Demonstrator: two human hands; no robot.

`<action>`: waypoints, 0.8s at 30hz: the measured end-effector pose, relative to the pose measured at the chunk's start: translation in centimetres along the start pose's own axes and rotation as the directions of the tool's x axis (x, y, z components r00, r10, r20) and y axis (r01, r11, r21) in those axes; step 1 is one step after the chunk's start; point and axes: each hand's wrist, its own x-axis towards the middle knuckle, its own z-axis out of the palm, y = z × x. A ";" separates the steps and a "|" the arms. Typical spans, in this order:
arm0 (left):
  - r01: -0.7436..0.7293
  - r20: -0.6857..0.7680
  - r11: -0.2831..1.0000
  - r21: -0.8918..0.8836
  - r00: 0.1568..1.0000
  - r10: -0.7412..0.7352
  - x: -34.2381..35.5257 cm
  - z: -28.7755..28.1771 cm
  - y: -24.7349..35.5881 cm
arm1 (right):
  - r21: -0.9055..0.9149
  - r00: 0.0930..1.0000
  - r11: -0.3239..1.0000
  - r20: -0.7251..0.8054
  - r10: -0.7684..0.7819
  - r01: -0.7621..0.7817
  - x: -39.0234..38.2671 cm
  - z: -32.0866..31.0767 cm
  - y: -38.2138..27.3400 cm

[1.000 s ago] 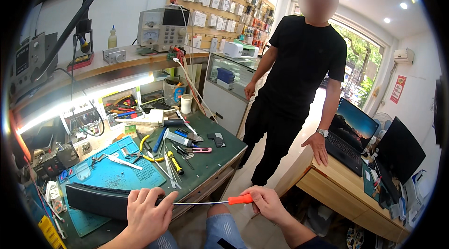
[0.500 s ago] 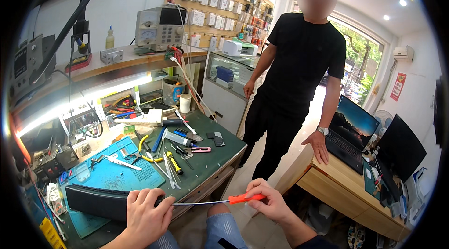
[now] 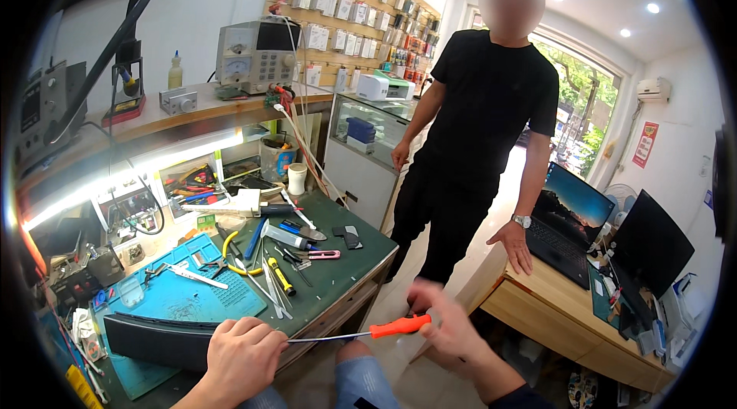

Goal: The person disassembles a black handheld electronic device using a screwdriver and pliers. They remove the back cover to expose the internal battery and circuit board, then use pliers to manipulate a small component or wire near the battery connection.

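A long black casing [image 3: 157, 341] lies over the front edge of the workbench, and my left hand [image 3: 244, 354] is closed round its right end. From beside those fingers runs the thin metal shaft of a screwdriver with an orange handle [image 3: 401, 326], held level above my knees. Its tip is hidden at my left hand. My right hand [image 3: 453, 330] is at the butt of the handle, its fingers raised and smeared by motion, so their grip on it is unclear.
Left of centre, a blue work mat [image 3: 184, 274] lies on the green bench top [image 3: 349, 255], with pliers, a yellow screwdriver [image 3: 281, 276], tweezers and a pink cutter around it. A person in black [image 3: 491, 113] stands opposite, one hand on a wooden desk [image 3: 530, 303] with a laptop [image 3: 564, 213].
My right hand's fingers have come up from the orange handle and are blurred. The screwdriver stays level at my left hand. The whole view has shifted slightly.
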 end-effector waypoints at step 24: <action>0.020 -0.012 1.000 -0.012 1.000 -0.020 0.1 -0.1 0.0 | 0.175 0.965 0.952 -0.027 0.261 -0.253 -1.7 3.6 -1.0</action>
